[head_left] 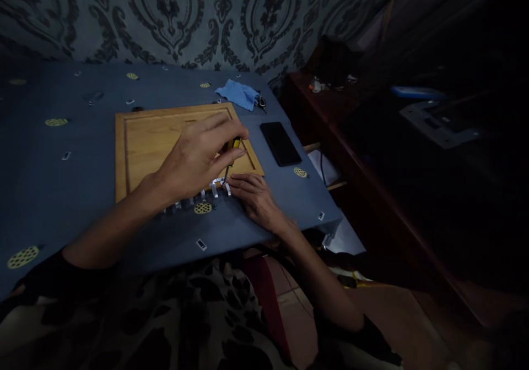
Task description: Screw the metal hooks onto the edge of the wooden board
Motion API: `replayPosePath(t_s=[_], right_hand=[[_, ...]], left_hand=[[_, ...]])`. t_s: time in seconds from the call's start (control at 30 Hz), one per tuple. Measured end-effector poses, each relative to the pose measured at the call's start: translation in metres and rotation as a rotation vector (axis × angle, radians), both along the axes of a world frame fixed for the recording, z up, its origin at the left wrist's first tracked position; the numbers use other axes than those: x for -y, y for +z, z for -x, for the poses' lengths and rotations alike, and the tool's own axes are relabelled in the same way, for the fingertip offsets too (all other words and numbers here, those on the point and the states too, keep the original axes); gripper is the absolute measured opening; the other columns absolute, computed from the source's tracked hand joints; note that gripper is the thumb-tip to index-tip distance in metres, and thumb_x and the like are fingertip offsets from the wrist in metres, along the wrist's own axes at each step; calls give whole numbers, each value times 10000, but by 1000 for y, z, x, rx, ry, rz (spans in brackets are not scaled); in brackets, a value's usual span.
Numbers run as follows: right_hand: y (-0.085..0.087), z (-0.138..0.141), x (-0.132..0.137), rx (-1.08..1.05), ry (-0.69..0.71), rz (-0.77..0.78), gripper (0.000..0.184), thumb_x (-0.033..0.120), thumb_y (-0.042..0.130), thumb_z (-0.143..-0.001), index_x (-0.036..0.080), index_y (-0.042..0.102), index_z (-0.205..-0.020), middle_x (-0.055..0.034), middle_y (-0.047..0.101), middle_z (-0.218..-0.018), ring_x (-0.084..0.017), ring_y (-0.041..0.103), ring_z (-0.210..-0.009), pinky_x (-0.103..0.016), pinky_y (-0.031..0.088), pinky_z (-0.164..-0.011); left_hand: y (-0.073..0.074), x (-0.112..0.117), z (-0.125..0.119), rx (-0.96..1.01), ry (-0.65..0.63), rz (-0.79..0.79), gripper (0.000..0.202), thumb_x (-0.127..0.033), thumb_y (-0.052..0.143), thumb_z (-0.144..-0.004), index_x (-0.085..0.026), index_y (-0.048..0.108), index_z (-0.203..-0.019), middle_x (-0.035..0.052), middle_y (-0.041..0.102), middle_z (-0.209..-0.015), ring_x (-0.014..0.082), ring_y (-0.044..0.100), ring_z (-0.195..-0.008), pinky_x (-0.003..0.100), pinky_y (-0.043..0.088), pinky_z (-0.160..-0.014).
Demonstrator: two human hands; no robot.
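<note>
My left hand (pixel 194 152) is closed around a small screwdriver (pixel 236 143) with a yellow and black handle. Its thin shaft slants down to a silvery metal piece with prongs (pixel 214 188) at the front edge of a wooden board (pixel 144 155). Several prongs stick out over the tablecloth, and my left hand and forearm partly cover the row. From the right, my right hand (pixel 257 198) holds the end of the metal piece near the screwdriver tip. Its fingers lie close together, and the thumb is hard to see.
A black phone (pixel 281 144) lies right of the board. Behind it is a blue cloth (pixel 238 93) beside keys (pixel 261 103). The table wears a blue patterned cloth (pixel 91 177). On the right stands dark red wooden furniture (pixel 326 111), with a flat metal plate (pixel 438 125) on a dark surface.
</note>
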State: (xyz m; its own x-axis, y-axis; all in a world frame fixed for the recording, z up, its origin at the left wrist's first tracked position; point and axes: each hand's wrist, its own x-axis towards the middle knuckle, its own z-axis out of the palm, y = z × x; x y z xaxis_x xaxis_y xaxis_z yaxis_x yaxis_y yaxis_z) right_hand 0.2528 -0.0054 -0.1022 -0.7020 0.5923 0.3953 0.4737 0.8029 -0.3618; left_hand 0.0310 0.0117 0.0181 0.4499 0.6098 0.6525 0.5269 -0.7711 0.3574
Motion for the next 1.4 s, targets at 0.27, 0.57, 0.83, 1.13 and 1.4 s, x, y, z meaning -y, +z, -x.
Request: replayPosePath(t_s=[0.27, 0.57, 0.83, 1.13, 1.4], right_hand=[[-3, 0, 0, -46, 13, -1, 475, 75, 470, -980, 264, 657, -1372, -84, 721, -1345, -275, 576, -1327, -531, 453, -1063], [-2, 0, 0, -38, 16, 5, 507, 52, 478, -963, 269, 644, -1390, -84, 727, -1332, -275, 570, -1331, -532, 444, -1072], [0, 0, 1, -27, 2, 9, 455, 102, 467, -1001, 265, 655, -1382, -93, 729, -1328, -277, 580, -1319, -529, 454, -1060], [-1, 1, 1, 7, -17, 27, 450, 116, 477, -1002, 288, 658, -1378, -81, 731, -1325, -274, 580, -1321, -531, 444, -1084], [0, -1, 0, 8, 3, 13, 407, 146, 458, -1028, 262, 663, -1361, -83, 718, -1345, -262, 564, -1335, -510, 451, -1076]], left_hand=[[-1, 0, -1, 0, -16, -7, 122, -168, 660, -950, -165, 671, -1071, 48, 672, -931, 155, 660, -786, 287, 560, -720], [-1, 2, -1, -28, -35, -5, 129, -187, 636, -976, -165, 670, -1099, 48, 666, -951, 150, 672, -785, 274, 550, -709], [-3, 2, -1, -27, 0, -19, 154, -195, 646, -969, -180, 690, -1115, 55, 685, -950, 165, 681, -806, 300, 550, -730], [8, 6, 2, -90, -80, 42, 280, -92, 581, -967, -158, 630, -1235, 81, 727, -1099, 172, 712, -937, 287, 566, -810], [16, 7, 5, -36, -36, 31, 156, -152, 626, -961, -184, 664, -1109, 54, 728, -1028, 172, 702, -872, 305, 571, -791]])
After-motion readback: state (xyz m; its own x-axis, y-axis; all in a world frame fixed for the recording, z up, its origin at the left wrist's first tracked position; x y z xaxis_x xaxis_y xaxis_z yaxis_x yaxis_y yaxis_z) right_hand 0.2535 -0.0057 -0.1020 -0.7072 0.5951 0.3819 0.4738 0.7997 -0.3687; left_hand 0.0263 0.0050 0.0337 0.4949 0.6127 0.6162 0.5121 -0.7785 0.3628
